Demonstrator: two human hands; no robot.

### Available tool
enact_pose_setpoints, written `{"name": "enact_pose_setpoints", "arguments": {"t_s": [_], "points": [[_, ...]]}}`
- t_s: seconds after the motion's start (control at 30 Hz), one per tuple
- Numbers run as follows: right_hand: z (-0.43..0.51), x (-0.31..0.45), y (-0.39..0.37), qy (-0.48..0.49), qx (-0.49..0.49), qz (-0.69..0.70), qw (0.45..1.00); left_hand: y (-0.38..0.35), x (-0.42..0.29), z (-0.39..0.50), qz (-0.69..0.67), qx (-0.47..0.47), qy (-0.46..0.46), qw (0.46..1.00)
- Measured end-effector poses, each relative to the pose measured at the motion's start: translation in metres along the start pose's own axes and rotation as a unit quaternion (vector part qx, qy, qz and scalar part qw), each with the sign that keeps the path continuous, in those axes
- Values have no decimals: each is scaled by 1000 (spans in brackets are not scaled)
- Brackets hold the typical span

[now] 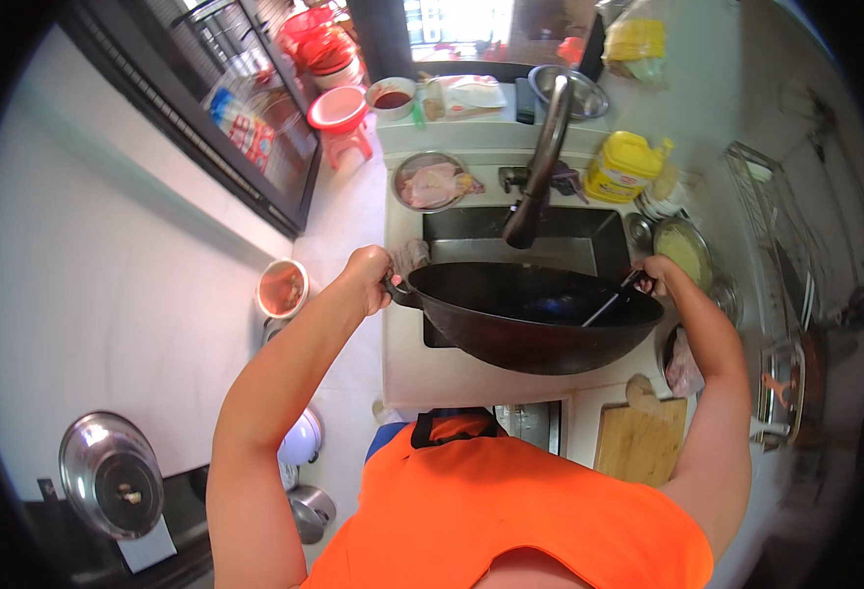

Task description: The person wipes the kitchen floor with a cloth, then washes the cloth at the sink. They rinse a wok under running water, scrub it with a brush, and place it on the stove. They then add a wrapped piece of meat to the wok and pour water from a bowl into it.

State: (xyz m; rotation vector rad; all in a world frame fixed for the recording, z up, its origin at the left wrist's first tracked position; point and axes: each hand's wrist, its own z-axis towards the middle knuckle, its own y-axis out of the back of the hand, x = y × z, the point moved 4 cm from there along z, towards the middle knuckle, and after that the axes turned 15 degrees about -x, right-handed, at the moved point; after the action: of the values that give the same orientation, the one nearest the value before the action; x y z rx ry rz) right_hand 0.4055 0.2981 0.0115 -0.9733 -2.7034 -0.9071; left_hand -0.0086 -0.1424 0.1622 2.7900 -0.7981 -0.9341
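Note:
A large dark wok [528, 342] is held tilted over the front of a sink [513, 235], its inside turned toward the faucet. My left hand [371, 280] grips the loop handle at the wok's left side. At the right rim, my right hand [655, 278] holds the dark handle of a utensil [603, 307] whose metal shaft reaches into the wok; whether it also grips the wok's handle is hidden. The utensil's far end cannot be made out. Above the wok's far rim hangs the spout of a dark pull-down faucet [542, 169].
A metal bowl of raw poultry [432, 184] sits behind the sink at left. A yellow jug [623, 168] and several bowls [682, 247] line the right side. A wooden cutting board [638, 442] lies at front right. A red basin [338, 110] rests on a pink stool.

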Motion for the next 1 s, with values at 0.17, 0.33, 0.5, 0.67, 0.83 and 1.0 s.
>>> {"name": "enact_pose_setpoints", "arguments": {"t_s": [0.17, 0.33, 0.5, 0.67, 0.83, 1.0], "points": [[13, 11, -14, 17, 2, -3, 1000, -3, -13, -8, -39, -12, -4, 999], [4, 27, -37, 109, 79, 72, 988, 2, -5, -41, -73, 7, -37, 997], [-2, 46, -50, 148, 22, 113, 982, 16, 40, -72, -108, 10, -55, 993], [-12, 64, -56, 215, -46, 194, 956, 24, 83, -74, -106, 7, -133, 985], [-28, 83, -64, 271, -24, 204, 940, 26, 125, -77, -137, -24, -141, 980], [-26, 97, -72, 291, -3, 200, 935, 23, 149, -75, -134, -16, -148, 980]]}}
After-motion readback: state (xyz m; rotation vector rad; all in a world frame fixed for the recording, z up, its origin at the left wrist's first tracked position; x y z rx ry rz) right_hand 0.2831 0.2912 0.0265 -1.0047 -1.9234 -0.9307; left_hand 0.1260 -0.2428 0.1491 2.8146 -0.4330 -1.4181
